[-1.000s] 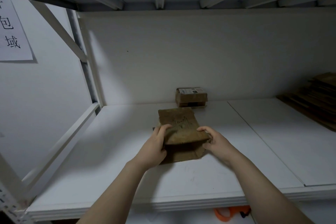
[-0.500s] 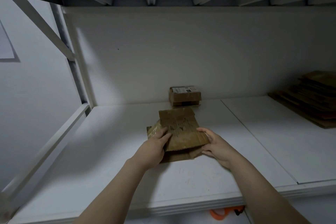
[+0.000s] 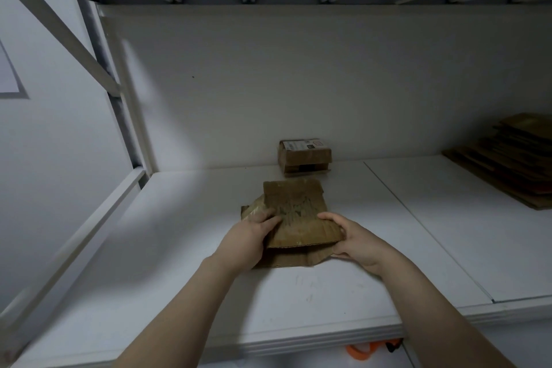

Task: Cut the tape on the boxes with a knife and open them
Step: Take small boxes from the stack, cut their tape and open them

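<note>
Gripping the near corners of an opened cardboard box (image 3: 298, 212), our left hand (image 3: 248, 243) and right hand (image 3: 355, 240) curl round its raised flap. It lies on a white shelf (image 3: 179, 248); behind it a taped box (image 3: 304, 155), far right flattened cardboard (image 3: 507, 164).

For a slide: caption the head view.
Left hand and right hand hold cardboard box on white shelf; labelled box behind.

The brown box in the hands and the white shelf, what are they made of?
Box: looks like matte brown corrugated cardboard; a wavy layer shows along its near edge. Shelf: smooth white board, maybe painted wood or laminate; can't tell which.
</note>
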